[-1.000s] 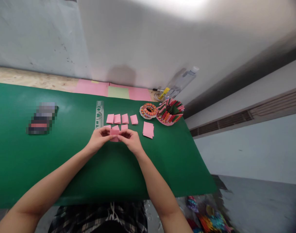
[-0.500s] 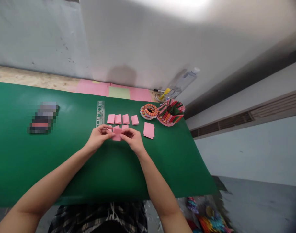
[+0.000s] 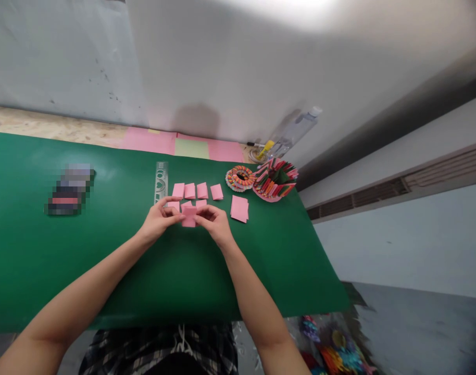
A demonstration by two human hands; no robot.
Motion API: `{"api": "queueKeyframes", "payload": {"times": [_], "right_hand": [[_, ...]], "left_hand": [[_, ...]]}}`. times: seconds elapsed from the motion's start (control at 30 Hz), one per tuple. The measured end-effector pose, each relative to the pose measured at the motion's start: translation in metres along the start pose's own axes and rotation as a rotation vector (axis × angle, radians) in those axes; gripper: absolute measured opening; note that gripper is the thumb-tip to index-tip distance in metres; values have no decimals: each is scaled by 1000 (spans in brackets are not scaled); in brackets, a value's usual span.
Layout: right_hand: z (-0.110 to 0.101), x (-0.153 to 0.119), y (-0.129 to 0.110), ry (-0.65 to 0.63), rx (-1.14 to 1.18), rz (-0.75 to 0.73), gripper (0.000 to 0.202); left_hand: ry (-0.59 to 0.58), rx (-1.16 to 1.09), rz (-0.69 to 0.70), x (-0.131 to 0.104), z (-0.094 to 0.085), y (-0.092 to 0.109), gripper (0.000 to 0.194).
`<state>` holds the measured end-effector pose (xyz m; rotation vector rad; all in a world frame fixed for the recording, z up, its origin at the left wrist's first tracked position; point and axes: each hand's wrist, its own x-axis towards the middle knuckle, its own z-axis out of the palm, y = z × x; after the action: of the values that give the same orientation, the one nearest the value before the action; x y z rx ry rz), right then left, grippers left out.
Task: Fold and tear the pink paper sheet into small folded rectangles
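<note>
A small folded pink paper [image 3: 189, 215] is held up between both hands over the green table. My left hand [image 3: 158, 221] pinches its left edge with the thumb and a finger. On the right edge, the thumb and fingers of my right hand [image 3: 215, 224] are closed on the same paper. Just behind the hands lie several folded pink pieces [image 3: 202, 190] in two rows, the nearer row partly hidden by the fingers. To the right of my right hand rests a small stack of pink paper [image 3: 239, 209].
A clear stencil ruler [image 3: 160, 182] lies behind my left hand. Farther left is a blurred-out dark object [image 3: 70, 190]. At the back right are coiled paper rings [image 3: 240, 178], a bowl-like paper piece [image 3: 276, 179], a yellow glue stick [image 3: 265, 150] and a clear bottle [image 3: 296, 133].
The fingers of my left hand have lifted slightly, showing more of the pink piece behind them. Both hands keep hold of the paper in nearly the same place.
</note>
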<state>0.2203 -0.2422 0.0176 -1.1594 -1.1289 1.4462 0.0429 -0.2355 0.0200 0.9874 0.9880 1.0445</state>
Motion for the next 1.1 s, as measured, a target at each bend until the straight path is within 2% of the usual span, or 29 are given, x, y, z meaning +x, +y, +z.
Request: {"api": "queueKeyframes", "payload": {"times": [0.2, 0.47, 0.67, 0.93, 1.1], "right_hand": [[4, -4, -2, -187, 34, 73, 31], [10, -4, -1, -156, 19, 1, 24], [7, -3, 4, -112, -18, 49, 22], [10, -3, 8, -45, -79, -32, 20], [9, -4, 7, -64, -87, -44, 17]], "left_hand": [[-95, -16, 47, -4, 4, 2, 75], [-154, 158, 177, -6, 3, -1, 85], [-160, 141, 116, -9, 8, 0, 90], [-183, 68, 49, -10, 7, 2, 91], [-197, 86, 54, -10, 7, 3, 86]]}}
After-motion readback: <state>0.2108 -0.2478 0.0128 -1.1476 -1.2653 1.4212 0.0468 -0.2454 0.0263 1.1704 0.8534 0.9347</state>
